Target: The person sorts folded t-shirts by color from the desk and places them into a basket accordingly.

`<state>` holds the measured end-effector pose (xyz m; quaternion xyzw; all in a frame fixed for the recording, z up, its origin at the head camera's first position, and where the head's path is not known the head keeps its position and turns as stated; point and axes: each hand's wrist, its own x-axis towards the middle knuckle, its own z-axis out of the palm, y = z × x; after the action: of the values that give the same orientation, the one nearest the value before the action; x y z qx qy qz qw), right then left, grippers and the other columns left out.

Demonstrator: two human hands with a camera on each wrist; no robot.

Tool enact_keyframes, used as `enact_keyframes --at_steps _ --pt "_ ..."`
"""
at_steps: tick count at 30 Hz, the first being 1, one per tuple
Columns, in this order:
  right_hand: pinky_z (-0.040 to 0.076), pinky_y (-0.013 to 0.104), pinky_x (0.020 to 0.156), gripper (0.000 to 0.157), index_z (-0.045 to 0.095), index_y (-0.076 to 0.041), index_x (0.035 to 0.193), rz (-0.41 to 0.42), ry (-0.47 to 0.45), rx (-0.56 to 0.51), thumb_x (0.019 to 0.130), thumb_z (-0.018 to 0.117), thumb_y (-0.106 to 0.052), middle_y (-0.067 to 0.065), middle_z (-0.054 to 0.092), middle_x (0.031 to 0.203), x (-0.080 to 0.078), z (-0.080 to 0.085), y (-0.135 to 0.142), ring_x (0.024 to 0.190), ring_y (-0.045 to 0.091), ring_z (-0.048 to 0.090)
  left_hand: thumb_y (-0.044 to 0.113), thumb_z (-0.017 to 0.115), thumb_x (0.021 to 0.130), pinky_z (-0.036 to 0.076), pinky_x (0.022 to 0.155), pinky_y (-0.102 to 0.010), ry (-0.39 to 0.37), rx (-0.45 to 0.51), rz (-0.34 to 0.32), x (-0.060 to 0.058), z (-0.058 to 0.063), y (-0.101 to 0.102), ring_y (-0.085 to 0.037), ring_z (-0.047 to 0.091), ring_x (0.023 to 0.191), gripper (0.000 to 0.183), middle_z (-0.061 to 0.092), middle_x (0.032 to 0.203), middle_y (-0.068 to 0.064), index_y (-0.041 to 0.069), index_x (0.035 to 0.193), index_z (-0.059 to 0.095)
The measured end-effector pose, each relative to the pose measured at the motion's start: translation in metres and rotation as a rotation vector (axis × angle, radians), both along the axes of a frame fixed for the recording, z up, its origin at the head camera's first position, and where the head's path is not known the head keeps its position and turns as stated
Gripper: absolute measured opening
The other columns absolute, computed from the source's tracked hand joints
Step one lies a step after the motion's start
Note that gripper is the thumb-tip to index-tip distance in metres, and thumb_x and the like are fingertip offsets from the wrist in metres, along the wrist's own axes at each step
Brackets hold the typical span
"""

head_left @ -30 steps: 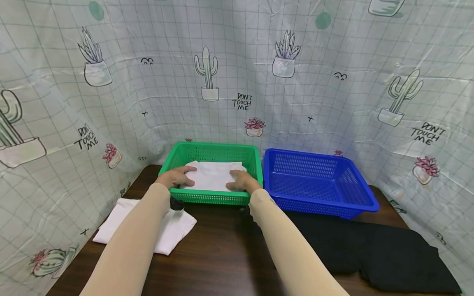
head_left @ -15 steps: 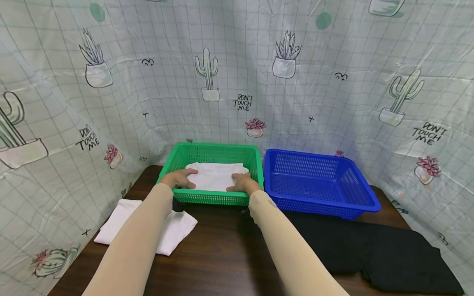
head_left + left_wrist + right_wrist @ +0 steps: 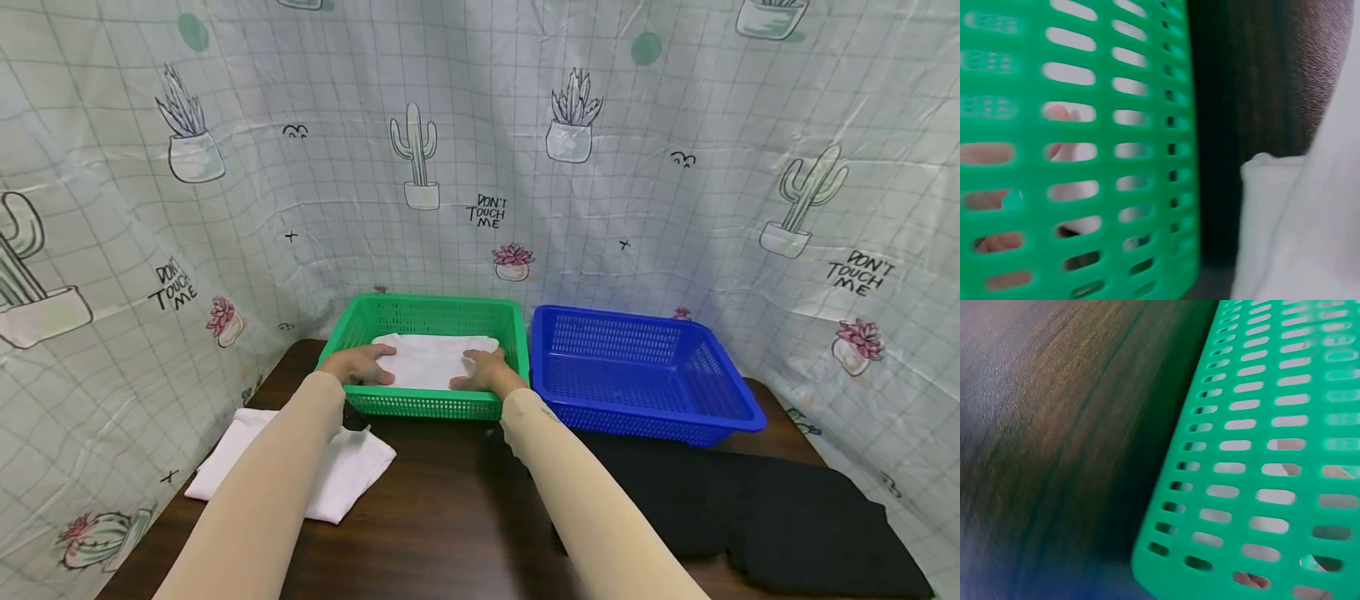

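Cactus-printed sheeting hangs round a dark wooden desk (image 3: 442, 517), and at the middle of the head view a folded white cloth (image 3: 435, 360) lies inside a green basket (image 3: 427, 405) near the back of the desk. Both hands rest on that cloth: the left hand (image 3: 360, 365) lies on its left edge with fingers spread flat, the right hand (image 3: 482, 373) on its lower right part, fingers likewise laid out flat and pinching nothing. Through the slots of the green basket (image 3: 1116, 156) in the left wrist view, blurred fingers show behind the wall, and the right wrist view shows the same green basket (image 3: 1260, 462) standing on the wood-grain desk (image 3: 1054, 437). Just right of the green basket, touching or nearly so, sits a blue basket (image 3: 712, 417). At the lower left of the frame a second white cloth (image 3: 352, 475) lies folded on the desk, partly under the left forearm. At the lower right a black cloth (image 3: 787, 517) is spread in front of the blue basket.
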<state>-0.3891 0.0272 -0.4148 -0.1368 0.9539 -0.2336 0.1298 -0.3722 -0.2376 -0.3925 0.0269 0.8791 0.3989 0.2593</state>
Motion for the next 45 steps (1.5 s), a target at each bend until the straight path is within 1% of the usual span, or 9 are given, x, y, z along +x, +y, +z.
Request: enact_keyframes --at_steps 3,8,11,16,22,27,32,39,45 --pt "0.032 0.053 0.111 0.073 0.038 -0.017 0.152 0.015 0.022 -0.016 0.091 0.067 -0.045 0.017 0.029 0.157 0.003 0.004 0.0 0.148 0.039 0.005 0.011 0.058 0.098 0.031 0.111 -0.053 0.013 -0.053 -0.049 0.003 0.007 -0.002 -0.041 0.024 0.143 0.067 0.012 0.161 -0.02 0.008 0.156 0.023" --pt "0.035 0.055 0.108 0.068 0.037 -0.018 0.152 0.072 0.069 0.032 0.095 0.063 -0.044 0.02 0.026 0.157 0.007 0.023 0.002 0.146 0.041 0.015 0.018 0.06 0.098 0.032 0.108 -0.057 0.146 -0.223 -0.139 0.011 0.029 -0.007 -0.045 0.02 0.143 0.064 0.018 0.158 -0.025 0.008 0.154 0.03" --pt "0.035 0.056 0.107 0.068 0.037 -0.017 0.152 0.115 0.12 0.01 0.095 0.063 -0.042 0.021 0.023 0.157 0.014 0.038 0.003 0.145 0.04 0.021 0.019 0.059 0.099 0.035 0.106 -0.057 0.234 -0.186 -0.137 0.021 0.047 -0.013 -0.046 0.027 0.14 0.06 0.026 0.154 -0.027 0.01 0.152 0.033" --pt "0.038 0.052 0.107 0.067 0.041 -0.018 0.15 0.223 0.225 -0.112 0.093 0.065 -0.042 0.015 0.029 0.155 0.039 0.062 0.006 0.144 0.03 0.025 0.023 0.06 0.099 0.04 0.102 -0.056 0.447 -0.061 -0.115 0.054 0.076 -0.032 -0.041 0.039 0.135 0.055 0.039 0.149 -0.02 0.014 0.149 0.04" --pt "0.051 0.039 0.091 0.062 0.046 -0.023 0.146 0.32 0.288 -0.291 0.091 0.068 -0.042 0.009 0.045 0.136 0.083 0.081 0.01 0.115 0.021 0.056 0.024 0.06 0.099 0.045 0.096 -0.057 0.62 -0.01 -0.106 0.11 0.09 -0.062 -0.045 0.05 0.125 0.055 0.045 0.145 -0.022 0.009 0.148 0.04" --pt "0.053 0.036 0.087 0.064 0.045 -0.029 0.145 0.374 0.187 -0.425 0.089 0.072 -0.042 0.004 0.046 0.136 0.12 0.077 0.013 0.107 0.016 0.063 0.026 0.06 0.099 0.051 0.09 -0.045 0.633 -0.02 -0.072 0.147 0.075 -0.094 -0.042 0.052 0.122 0.057 0.046 0.143 -0.02 0.009 0.149 0.038" --pt "0.052 0.032 0.085 0.065 0.039 -0.042 0.145 0.36 -0.008 -0.534 0.088 0.072 -0.042 -0.001 0.043 0.142 0.145 0.054 0.013 0.11 0.012 0.062 0.026 0.064 0.097 0.051 0.084 -0.025 0.669 -0.051 -0.028 0.163 0.044 -0.119 -0.041 0.053 0.121 0.059 0.048 0.143 -0.018 0.008 0.148 0.04" --pt "0.055 0.036 0.084 0.074 0.032 -0.04 0.148 0.313 -0.328 -0.722 0.088 0.074 -0.034 0.007 0.037 0.146 0.159 0.012 -0.009 0.109 0.017 0.064 0.02 0.071 0.09 0.046 0.089 -0.061 0.634 -0.118 -0.031 0.175 0.006 -0.135 -0.057 0.049 0.118 0.066 0.046 0.139 -0.032 -0.002 0.144 0.041" --pt "0.055 0.042 0.087 0.081 0.025 -0.03 0.153 0.234 -0.524 -0.853 0.089 0.075 -0.025 0.016 0.03 0.149 0.161 -0.013 -0.034 0.105 0.022 0.064 0.012 0.078 0.082 0.041 0.091 -0.067 0.656 -0.134 -0.003 0.177 -0.021 -0.14 -0.06 0.046 0.117 0.07 0.044 0.136 -0.038 -0.009 0.139 0.043"
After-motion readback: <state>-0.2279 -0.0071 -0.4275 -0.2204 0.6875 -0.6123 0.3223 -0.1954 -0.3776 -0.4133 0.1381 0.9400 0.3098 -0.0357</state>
